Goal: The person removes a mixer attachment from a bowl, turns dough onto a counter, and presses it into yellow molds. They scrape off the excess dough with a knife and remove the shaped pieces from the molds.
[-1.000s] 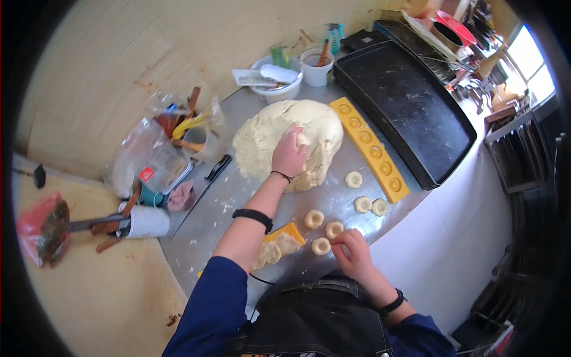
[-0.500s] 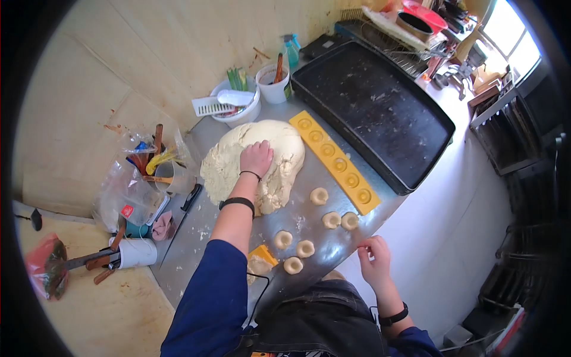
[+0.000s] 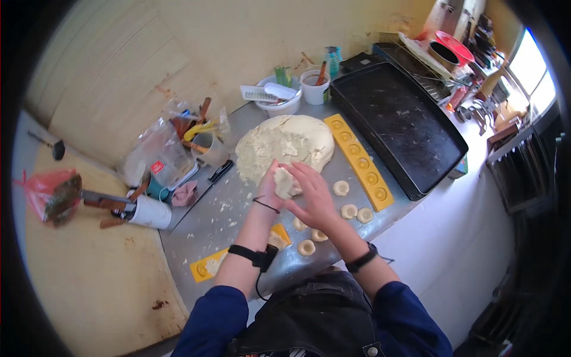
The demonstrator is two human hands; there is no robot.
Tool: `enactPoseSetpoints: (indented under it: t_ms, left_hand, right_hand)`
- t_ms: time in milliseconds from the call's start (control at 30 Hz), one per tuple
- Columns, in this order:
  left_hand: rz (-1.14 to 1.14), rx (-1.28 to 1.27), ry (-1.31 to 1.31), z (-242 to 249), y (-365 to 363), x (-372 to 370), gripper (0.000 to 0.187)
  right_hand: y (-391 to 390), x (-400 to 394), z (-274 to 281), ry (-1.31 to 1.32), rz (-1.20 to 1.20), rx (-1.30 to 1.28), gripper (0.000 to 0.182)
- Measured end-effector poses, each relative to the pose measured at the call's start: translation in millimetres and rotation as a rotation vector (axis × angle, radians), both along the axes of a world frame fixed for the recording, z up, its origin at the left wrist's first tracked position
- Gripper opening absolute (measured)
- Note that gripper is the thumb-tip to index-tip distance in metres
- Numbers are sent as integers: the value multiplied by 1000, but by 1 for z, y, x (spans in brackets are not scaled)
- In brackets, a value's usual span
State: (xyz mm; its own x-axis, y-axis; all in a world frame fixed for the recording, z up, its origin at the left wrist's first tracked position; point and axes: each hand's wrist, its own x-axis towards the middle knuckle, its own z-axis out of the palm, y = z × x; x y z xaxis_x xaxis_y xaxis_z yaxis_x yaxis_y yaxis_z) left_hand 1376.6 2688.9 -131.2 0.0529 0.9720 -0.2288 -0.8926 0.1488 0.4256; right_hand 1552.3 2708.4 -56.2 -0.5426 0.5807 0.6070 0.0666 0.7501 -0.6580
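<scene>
A torn-off lump of dough (image 3: 284, 182) is held between my two hands, just in front of the big dough mass (image 3: 303, 140) on the metal table. My left hand (image 3: 270, 189) cups the lump from the left, fingers partly hidden behind it. Over its right side curves my right hand (image 3: 310, 196), fingers bent around it. Several small dimpled dough rounds (image 3: 341, 188) lie to the right and below my hands, some partly covered by my right hand. A yellow mold (image 3: 361, 163) with round hollows lies right of the dough mass.
A large black tray (image 3: 401, 122) stands at the back right. Another yellow mold (image 3: 205, 268) lies partly under my left forearm. At the left are a long knife (image 3: 205, 189), a white container of knives (image 3: 151, 211) and plastic bags. Tubs of utensils (image 3: 288, 107) stand behind the dough.
My left hand has come back off the dough mass with a lump. My right hand has moved up and left from the table's edge to meet it. The view has shifted.
</scene>
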Motion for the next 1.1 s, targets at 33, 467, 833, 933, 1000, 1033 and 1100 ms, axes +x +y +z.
enactPoseSetpoints:
  t_ms: [33,467,833,933,1000,1033,1100]
  left_hand:
    - [199,-87,63,27,-12,30,43]
    - [655,-72,-183,33,-141,-15,76]
    - [945,-182,-20,-18,-223,-91,46]
    - [941,-187,52,-8,-236,-102,50]
    - [1001,-221,58,-9,-255,-112,43]
    - [924,-320,197,-16,-276,-124,34]
    - [844,-420,327,-26,-312,-137,26]
  right_hand:
    - [-2,-17,1,-3,28,-1,52]
    - [-78,-138,-15,-600,495,-443,35]
    - [-165,-200,-44,-400,398,181,38]
    - [-184,-217,-51,-418,340,195,41]
    - [-196,-223,-57,-343,491,-110,47]
    - [-199,-222,-60,-346,495,-111,47]
    - [-199,-209,-75,-74,666,-382,51]
